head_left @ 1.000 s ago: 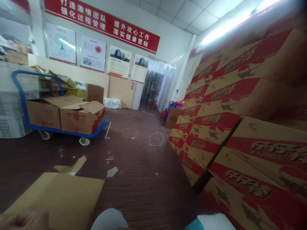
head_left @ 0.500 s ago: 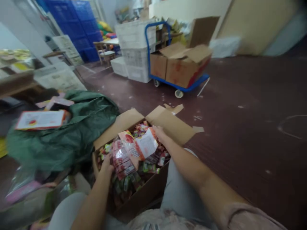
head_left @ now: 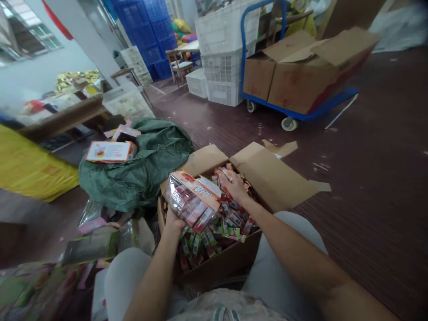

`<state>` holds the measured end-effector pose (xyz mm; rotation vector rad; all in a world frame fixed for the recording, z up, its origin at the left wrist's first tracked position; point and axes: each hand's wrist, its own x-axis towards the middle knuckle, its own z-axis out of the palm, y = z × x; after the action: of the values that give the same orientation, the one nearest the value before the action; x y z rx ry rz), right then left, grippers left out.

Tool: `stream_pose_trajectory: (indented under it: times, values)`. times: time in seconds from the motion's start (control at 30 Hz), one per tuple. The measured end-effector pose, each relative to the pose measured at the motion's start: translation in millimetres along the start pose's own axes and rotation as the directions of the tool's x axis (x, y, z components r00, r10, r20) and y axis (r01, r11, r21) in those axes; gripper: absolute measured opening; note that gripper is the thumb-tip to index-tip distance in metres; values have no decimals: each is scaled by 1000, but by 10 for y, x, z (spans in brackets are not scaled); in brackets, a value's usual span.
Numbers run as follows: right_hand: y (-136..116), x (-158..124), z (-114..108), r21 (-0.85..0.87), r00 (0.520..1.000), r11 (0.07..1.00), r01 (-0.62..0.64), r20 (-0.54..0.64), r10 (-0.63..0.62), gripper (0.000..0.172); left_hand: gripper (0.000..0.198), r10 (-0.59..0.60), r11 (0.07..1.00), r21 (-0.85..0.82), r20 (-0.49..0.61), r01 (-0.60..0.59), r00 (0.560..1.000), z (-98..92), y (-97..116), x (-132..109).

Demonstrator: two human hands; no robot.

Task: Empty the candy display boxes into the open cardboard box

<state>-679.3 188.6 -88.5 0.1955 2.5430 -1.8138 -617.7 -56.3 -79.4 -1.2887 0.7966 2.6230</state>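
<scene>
An open cardboard box (head_left: 267, 178) between my knees is full of small red and green snack packets (head_left: 227, 223). My left hand (head_left: 174, 219) grips the lower edge of a clear bag of red packets (head_left: 192, 198), holding it tilted over the box. My right hand (head_left: 234, 185) rests on the loose packets just right of the bag, fingers curled down into them. Whether those fingers hold a packet is hidden.
A dark green sack (head_left: 140, 165) with a flat red and white carton (head_left: 109, 151) on it lies to the left. More bags (head_left: 90, 245) lie at the lower left. A blue trolley (head_left: 301, 111) carrying brown boxes (head_left: 314, 71) stands behind, beside white crates (head_left: 222, 58).
The view swung from stacked red cartons down to the open box, then shifted left. The bag has tilted flatter in my left hand, and my right hand has dropped onto the loose packets.
</scene>
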Motion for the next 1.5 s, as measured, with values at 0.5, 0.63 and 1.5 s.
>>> stream_pose_trajectory:
  times: [0.5,0.63,1.5]
  values:
    - [-129,-205,-68,169,914,938,302,227,-335,89,53,164,985,80,-132,-154,978,-109,-10,-190]
    - [-263,-202,-45,205,883,924,321,289,-371,99,66,321,931,114,194,-346,927,-71,260,-363]
    - [-394,10,-26,283,924,905,318,123,-363,103,74,662,665,224,266,-713,701,-115,-42,-713]
